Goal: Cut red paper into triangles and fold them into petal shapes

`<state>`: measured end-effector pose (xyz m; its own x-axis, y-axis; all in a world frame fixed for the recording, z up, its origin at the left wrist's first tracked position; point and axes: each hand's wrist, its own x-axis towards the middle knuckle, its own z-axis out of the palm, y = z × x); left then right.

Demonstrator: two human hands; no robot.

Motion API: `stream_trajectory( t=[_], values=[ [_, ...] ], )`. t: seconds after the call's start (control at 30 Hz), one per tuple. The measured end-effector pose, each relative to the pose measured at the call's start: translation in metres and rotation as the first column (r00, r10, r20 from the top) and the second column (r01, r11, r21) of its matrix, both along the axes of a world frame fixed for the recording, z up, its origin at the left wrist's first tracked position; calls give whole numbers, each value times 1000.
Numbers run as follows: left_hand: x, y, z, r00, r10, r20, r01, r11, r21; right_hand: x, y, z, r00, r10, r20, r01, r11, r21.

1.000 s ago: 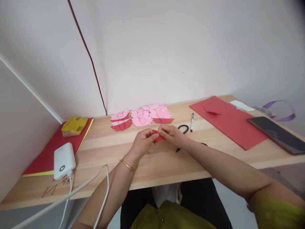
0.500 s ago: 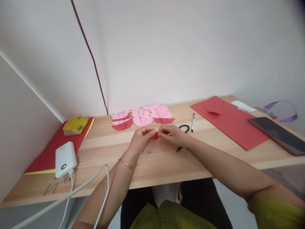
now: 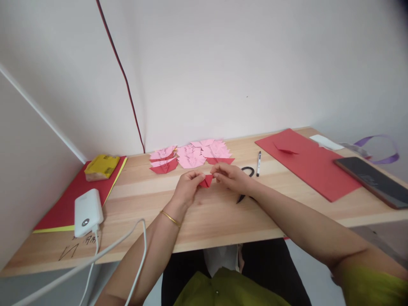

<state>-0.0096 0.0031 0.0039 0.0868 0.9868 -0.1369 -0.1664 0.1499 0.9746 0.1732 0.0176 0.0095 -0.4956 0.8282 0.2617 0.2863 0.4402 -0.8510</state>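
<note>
A small folded piece of red paper [image 3: 206,181] is held above the wooden table between both hands. My left hand [image 3: 188,186] pinches its left side between thumb and fingers. At its upper right edge, the fingertips of my right hand [image 3: 231,177] close on a corner. Beneath my right wrist lie black-handled scissors [image 3: 248,171], partly hidden by the hand and forearm. Just beyond the hands, several folded pink and red paper pieces [image 3: 191,156] sit in overlapping rows near the wall.
A marker pen [image 3: 259,163] lies right of the scissors. Further right are red paper sheets [image 3: 312,165] and a dark phone [image 3: 371,178]. On the left, a white power bank [image 3: 87,212] with a cable and a yellow packet [image 3: 101,167] rest on red sheets [image 3: 60,208].
The hands have drawn slightly apart, and more of the folded red paper shows between them. My right fingers have shifted to its upper right corner.
</note>
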Motion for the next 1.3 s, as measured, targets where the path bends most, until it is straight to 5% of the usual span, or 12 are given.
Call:
stream_trajectory(
  t=[0.27, 0.57, 0.87, 1.1, 1.3],
  values=[
    [2, -1, 1, 991, 50, 122, -40, 995, -87, -2, -1, -3, 990, 125, -60, -124, 992, 18],
    [1, -3, -1, 996, 1, 92, 3, 999, -41, -6, -1, -9, 968, 99, -230, -144, 972, -187],
    [1, -2, -2, 994, -77, 72, 79, 997, -19, -4, -1, -8, 994, 38, -103, -41, 999, -31],
    [0, -2, -2, 995, -103, -10, 103, 994, -27, 0, -1, -2, 995, 84, -52, -81, 995, 60],
    [2, -3, -3, 978, -38, -203, 70, 986, 153, -3, -1, -6, 996, 49, -77, -51, 999, -19]
  ],
)
